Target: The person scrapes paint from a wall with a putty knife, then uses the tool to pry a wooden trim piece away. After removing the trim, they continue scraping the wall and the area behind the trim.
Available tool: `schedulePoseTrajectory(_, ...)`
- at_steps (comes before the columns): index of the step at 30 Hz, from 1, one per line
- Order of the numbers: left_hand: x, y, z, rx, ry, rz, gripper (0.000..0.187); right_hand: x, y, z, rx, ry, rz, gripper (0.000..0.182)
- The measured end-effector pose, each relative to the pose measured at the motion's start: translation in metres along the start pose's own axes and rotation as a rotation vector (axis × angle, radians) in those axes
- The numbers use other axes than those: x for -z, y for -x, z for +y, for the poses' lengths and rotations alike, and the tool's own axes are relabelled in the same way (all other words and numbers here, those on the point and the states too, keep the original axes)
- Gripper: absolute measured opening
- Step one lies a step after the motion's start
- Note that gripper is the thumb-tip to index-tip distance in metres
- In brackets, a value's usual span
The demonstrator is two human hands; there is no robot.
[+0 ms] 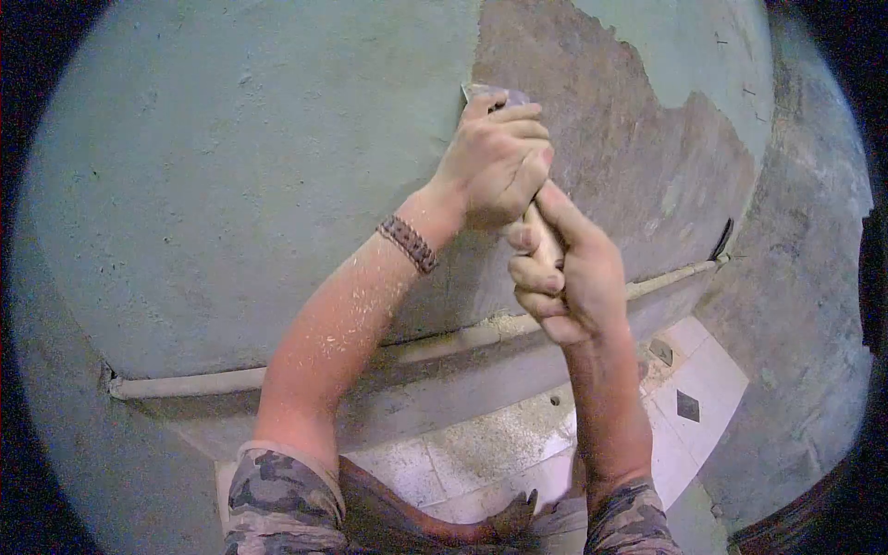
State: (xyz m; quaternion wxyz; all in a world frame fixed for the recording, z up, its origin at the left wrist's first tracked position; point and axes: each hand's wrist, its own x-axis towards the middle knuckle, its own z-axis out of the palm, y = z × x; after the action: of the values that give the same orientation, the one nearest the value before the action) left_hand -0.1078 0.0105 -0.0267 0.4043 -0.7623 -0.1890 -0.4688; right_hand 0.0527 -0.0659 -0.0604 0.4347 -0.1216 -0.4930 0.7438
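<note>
Both hands are closed on a scraper point(546, 239) with a pale handle, its blade end against the wall. My left hand point(495, 162) is wrapped round its upper part close to the blade, which is mostly hidden by the fingers. Lower down, my right hand point(581, 273) grips the handle. The blade meets the wall where the grey-green paint point(277, 185) borders a bare brownish patch point(601, 120) with a ragged edge. Pale flakes stick to my left forearm, below a braided bracelet point(407, 244).
A narrow ledge point(203, 382) runs along the bottom of the painted wall, with pale debris on it. Below lies a tiled floor point(708, 365) with dark diamond insets and scattered flakes. Another wall point(805, 268) stands at the right. A dark thin object point(722, 239) is near the ledge's right end.
</note>
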Motion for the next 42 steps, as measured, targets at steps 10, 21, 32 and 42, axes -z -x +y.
schedulePoseTrajectory(10,-0.003,0.014,0.011,0.004,-0.071,-0.090,0.028,0.004,0.009,0.007,-0.034,0.049,0.060,0.020)
schedulePoseTrajectory(21,0.008,-0.009,-0.002,-0.067,-0.077,-0.058,0.029,-0.006,0.001,-0.008,0.033,0.153,0.078,0.020)
schedulePoseTrajectory(32,0.018,-0.043,-0.027,-0.136,-0.189,-0.015,0.029,-0.021,-0.016,-0.041,0.020,0.065,-0.038,0.021)
schedulePoseTrajectory(42,0.015,-0.061,-0.040,-0.099,-0.125,-0.009,0.033,-0.022,-0.029,-0.057,0.045,0.077,-0.095,0.021)
